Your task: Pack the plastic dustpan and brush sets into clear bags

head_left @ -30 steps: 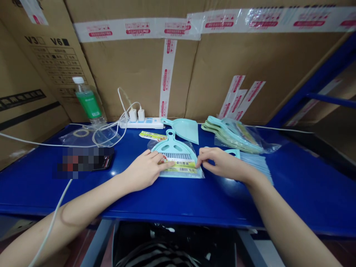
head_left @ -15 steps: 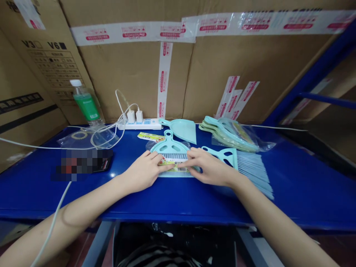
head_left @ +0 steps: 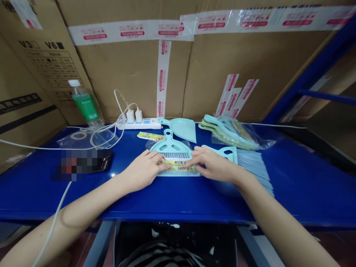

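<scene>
A bagged dustpan and brush set (head_left: 175, 146) in light blue lies flat on the blue table (head_left: 178, 202) between my hands. A yellow and white label (head_left: 179, 164) runs across it, over the brush bristles. My left hand (head_left: 143, 168) grips the set's left edge, its thumb lying on the label. At the other end, my right hand (head_left: 213, 163) touches the label with a stretched index finger, its other fingers loosely bent. Partly behind the right hand and wrist lies a loose light-blue brush (head_left: 251, 165). Behind the set is a separate light-blue dustpan (head_left: 183, 128).
Bagged blue and green sets (head_left: 230, 131) lie at the back right. A loose label card (head_left: 150, 136) sits near a power strip (head_left: 152, 123) with white cables. A green-labelled bottle (head_left: 86, 104) stands at the back left. Cardboard boxes (head_left: 133, 70) wall the back.
My right hand has slid a little to the right along the label, uncovering more of its print. My left hand keeps its place on the set.
</scene>
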The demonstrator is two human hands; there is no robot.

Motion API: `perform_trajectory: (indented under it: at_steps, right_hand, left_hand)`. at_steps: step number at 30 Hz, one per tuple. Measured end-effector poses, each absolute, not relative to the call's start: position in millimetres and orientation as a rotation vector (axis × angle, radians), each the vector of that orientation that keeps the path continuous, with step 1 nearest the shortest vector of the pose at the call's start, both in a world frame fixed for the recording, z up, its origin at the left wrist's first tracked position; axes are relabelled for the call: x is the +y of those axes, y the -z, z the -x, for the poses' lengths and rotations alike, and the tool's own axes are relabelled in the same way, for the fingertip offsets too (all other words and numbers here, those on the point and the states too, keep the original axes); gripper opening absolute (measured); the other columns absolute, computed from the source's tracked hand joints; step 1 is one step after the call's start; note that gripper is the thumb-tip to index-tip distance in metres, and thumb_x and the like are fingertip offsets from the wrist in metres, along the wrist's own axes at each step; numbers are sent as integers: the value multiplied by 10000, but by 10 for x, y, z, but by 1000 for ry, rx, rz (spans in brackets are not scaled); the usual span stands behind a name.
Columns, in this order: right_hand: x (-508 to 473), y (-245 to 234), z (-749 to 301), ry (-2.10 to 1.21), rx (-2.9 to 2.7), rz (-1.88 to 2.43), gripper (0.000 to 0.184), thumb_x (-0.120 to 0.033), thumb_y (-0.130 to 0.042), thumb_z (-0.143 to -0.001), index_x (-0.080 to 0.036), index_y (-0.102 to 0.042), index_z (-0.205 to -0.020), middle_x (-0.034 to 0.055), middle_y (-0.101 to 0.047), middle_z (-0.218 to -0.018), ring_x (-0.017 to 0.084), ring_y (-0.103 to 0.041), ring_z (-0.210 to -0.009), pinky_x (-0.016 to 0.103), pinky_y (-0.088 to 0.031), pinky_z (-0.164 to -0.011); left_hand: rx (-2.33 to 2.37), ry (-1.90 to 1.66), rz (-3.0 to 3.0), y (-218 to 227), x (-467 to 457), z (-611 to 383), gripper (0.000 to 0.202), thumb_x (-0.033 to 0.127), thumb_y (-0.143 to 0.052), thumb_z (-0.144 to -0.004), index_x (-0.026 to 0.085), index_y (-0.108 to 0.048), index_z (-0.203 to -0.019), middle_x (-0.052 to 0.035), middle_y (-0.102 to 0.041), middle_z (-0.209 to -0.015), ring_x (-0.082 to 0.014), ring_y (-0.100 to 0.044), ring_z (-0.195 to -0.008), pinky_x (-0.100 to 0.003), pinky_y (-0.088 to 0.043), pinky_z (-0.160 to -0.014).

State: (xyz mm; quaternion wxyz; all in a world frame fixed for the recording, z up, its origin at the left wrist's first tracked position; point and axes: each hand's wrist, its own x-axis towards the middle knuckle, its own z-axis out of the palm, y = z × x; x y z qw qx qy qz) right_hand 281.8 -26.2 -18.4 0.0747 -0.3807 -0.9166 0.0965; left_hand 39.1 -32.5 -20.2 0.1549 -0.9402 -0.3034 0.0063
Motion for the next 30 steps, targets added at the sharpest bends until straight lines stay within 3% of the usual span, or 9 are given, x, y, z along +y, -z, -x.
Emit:
perform_trajectory:
  at_steps: [6,12,21,30]
  right_hand:
    - [-258,132,-2882,-334,-2771,1158,462,-22,-409,-780,-268,-747,-976,36,-528,-628,196,-433,-689,356,-337,-721]
    - [-240,137,-2970,-337,-2731,1237,456,-17,-416,-763,-288,-760,-888,21,-538,-624,182,-468,-684,337,-354,-734]
    - [-239,123,-2969,-372,-2627,1317,396,-17,-424,-725,-243,-747,-765,10,-614,-665,164,-531,-667,299,-398,-720]
    - [-239,125,-2959,-454,-2584,1335,377,-8,-412,-700,-227,-718,-725,3,-635,-683,156,-545,-660,270,-399,-631]
  left_hand:
    - [-886,-53,2692,175,-321,-371,438,90,-436,-878,309,-578,-1229,-63,-614,-975,-215,-555,-906,-323,-375,-752]
    - [-835,-36,2725,135,-291,-317,436,47,-435,-836,273,-633,-1152,-56,-608,-884,-204,-534,-883,-314,-385,-751]
    - [-917,29,2827,52,-212,-169,502,23,-414,-762,315,-699,-1053,-46,-561,-819,-193,-457,-784,-326,-395,-733]
    - [-1075,99,2839,-6,-195,-103,489,4,-387,-721,283,-753,-887,-56,-539,-801,-190,-412,-779,-323,-397,-713]
